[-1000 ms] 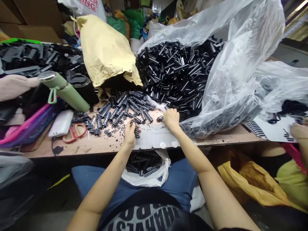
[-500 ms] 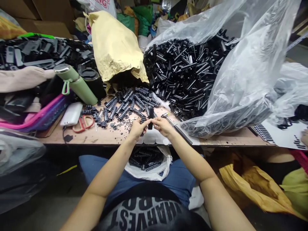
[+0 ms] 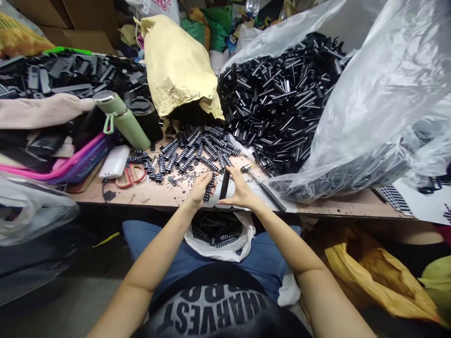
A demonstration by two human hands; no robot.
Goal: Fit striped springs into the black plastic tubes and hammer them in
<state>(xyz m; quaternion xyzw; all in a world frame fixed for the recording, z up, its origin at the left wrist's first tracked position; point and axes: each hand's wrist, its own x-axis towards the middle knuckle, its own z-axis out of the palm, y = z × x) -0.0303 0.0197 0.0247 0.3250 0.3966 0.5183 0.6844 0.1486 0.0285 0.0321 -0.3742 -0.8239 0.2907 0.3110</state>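
My left hand (image 3: 199, 190) is closed around a black piece dotted with white (image 3: 208, 188), held upright over the front of the table. Beside it, my right hand (image 3: 240, 189) has its thumb and index finger spread, the fingertips near the two ends of a smooth black bar (image 3: 224, 184). A hammer (image 3: 266, 188) lies to the right of that hand. Behind both hands is a pile of dotted black pieces (image 3: 190, 148), with tiny dark bits scattered around it.
A torn paper sack (image 3: 179, 65) and a plastic bag of black parts (image 3: 278, 103) stand behind. Red-handled scissors (image 3: 131, 176), a white device (image 3: 114, 162) and a green bottle (image 3: 123, 122) are left. A white bag (image 3: 243, 246) of dotted pieces sits on my lap.
My right hand's fingers have spread from a pinch near the black bar. The dotted piece in my left hand shows more fully. The whole view has shifted slightly.
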